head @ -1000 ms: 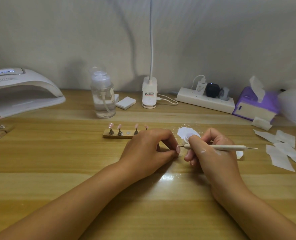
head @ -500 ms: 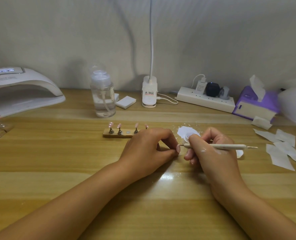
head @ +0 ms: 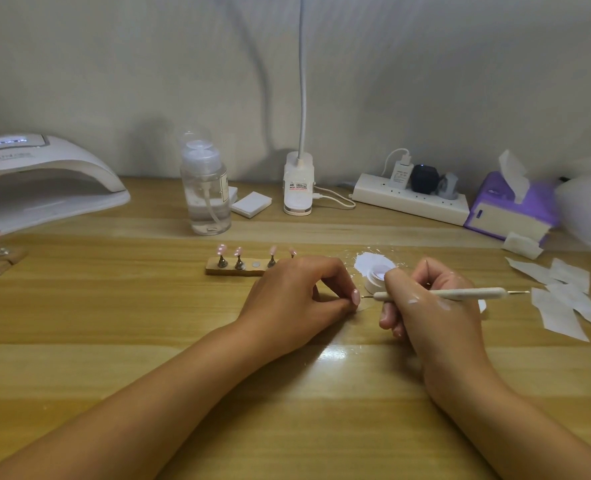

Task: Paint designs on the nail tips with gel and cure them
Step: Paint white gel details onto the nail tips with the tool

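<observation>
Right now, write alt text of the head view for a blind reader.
The left hand pinches a pink nail tip while the right hand holds a dotting tool, its point at the tip. Behind them on the wooden table: a holder of more tips, an open gel pot and, far left, a curing lamp.

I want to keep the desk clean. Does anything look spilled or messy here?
Yes: white gel splatters ring the small white round jar on the wooden table, and white smears mark the back of the right hand.
</observation>
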The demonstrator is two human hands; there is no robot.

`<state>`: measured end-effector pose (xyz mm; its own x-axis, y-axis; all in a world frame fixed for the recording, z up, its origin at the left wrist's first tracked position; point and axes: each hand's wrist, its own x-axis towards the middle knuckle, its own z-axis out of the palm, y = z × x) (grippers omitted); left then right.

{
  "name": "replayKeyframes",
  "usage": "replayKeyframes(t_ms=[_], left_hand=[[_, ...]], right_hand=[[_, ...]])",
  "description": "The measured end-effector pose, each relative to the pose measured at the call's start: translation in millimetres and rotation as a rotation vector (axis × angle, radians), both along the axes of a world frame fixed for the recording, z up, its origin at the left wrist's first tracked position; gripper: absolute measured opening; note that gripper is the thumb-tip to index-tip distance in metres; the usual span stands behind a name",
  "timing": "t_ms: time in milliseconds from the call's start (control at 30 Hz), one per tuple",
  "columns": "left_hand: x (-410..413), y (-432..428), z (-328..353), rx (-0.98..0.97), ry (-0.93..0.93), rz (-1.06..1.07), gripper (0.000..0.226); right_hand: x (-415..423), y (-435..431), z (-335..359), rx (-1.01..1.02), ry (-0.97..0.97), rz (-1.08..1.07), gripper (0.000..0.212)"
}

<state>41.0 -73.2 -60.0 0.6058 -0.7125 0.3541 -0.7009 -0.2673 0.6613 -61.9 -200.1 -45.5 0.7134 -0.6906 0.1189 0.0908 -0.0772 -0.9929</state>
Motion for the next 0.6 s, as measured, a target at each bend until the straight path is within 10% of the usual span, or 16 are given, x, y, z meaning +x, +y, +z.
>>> replayKeyframes(t_ms=[600], left_hand=[[-0.2, -0.1, 0.9, 0.001, 0.017, 0.008, 0.02]], right_hand=[[-0.4, 1.6, 0.9, -0.031, 0.058, 0.017, 0.033]])
